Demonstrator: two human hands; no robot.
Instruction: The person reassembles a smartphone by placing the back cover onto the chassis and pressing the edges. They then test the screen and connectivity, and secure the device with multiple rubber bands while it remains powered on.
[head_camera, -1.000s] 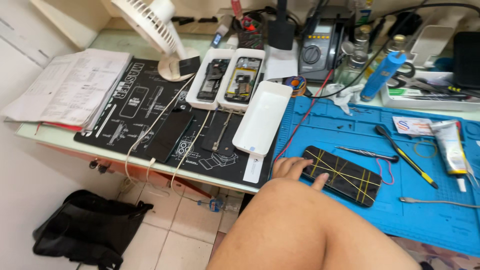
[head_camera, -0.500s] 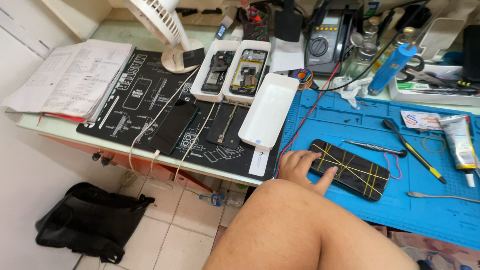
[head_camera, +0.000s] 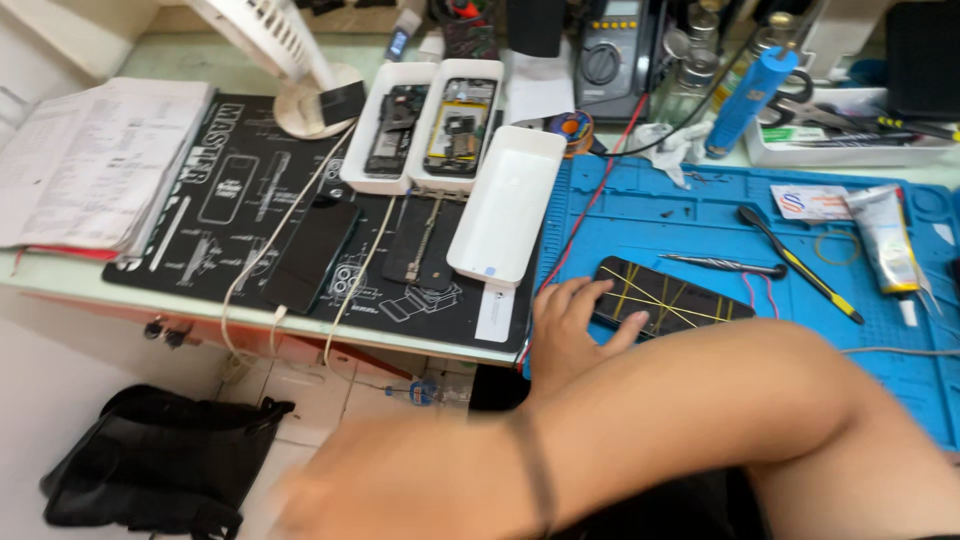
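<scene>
A black phone (head_camera: 680, 300) bound with yellow rubber bands lies on the blue work mat (head_camera: 650, 215). My left hand (head_camera: 565, 325) grips its near left end, fingers curled on the edge and thumb laid across the glass. My right arm crosses low in front, a dark band on the wrist. My right hand (head_camera: 330, 495) is a blur at the lower left, below the table edge and above the floor tiles. Its fingers cannot be made out.
Beyond the phone lie a metal tool (head_camera: 720, 263), a yellow-and-black screwdriver (head_camera: 800, 265) and a glue tube (head_camera: 885, 240). A black mat (head_camera: 240, 190) carries a dark phone (head_camera: 310, 255), an empty white tray (head_camera: 500, 215) and trays of opened phones (head_camera: 460, 125). A black bag (head_camera: 150, 470) sits on the floor.
My right arm has swung across the view toward the lower left and now blurs. My left hand has stayed on the banded phone. The view has moved closer.
</scene>
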